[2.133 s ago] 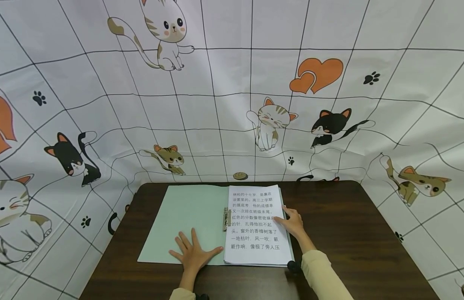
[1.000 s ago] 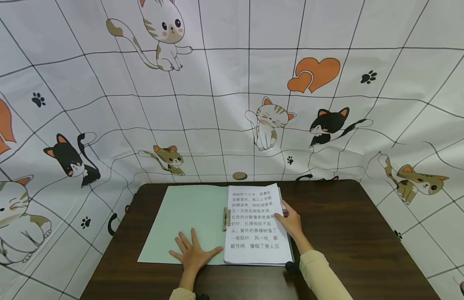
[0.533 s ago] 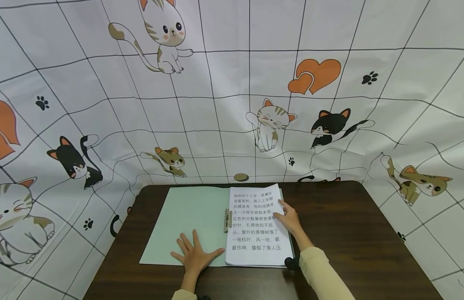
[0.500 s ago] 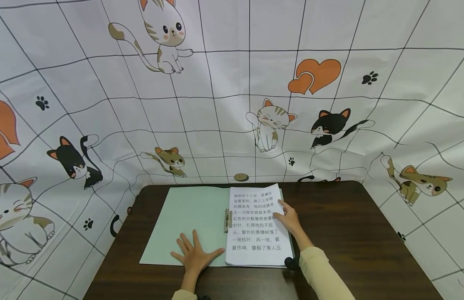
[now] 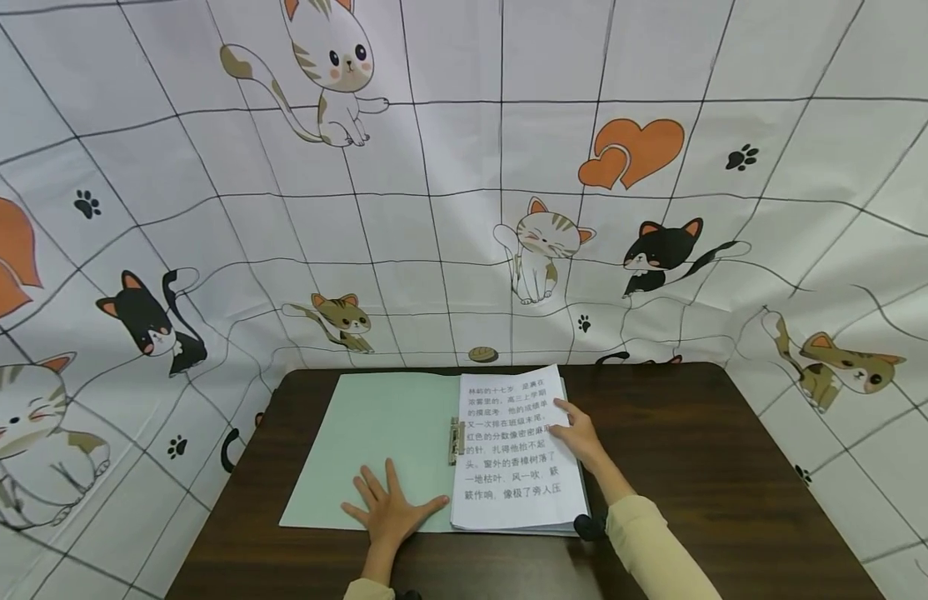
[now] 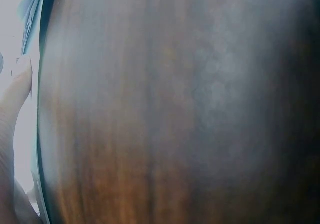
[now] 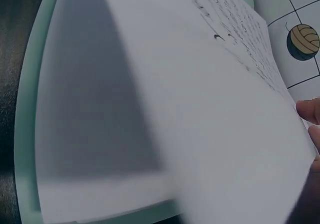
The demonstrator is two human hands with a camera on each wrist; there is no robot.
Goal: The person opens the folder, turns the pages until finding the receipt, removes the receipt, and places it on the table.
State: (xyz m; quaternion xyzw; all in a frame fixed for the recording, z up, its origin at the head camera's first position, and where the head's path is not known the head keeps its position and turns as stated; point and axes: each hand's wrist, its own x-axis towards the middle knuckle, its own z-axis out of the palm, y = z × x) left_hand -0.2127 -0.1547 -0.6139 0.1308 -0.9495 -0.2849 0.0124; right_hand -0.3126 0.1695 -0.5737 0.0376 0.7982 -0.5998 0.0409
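An open pale green folder lies on the table, with a metal clip at its spine and a stack of printed sheets on its right half. My left hand presses flat on the bare left cover, fingers spread, thumb pointing at the stack. In the left wrist view its thumb shows at the left edge. My right hand pinches the right edge of the top paper between thumb and fingers. That lifted paper bows up in the right wrist view, shading the sheets beneath.
The dark wooden table extends around the folder. Behind and at both sides hangs a white grid-patterned cloth printed with cats, hearts and paw prints. A black round object sits at the right wrist by the folder's lower corner.
The right side of the top paper has risen off the stack in the right hand's pinch, its lower right corner now apart from the sheets below. The left hand has stayed in place.
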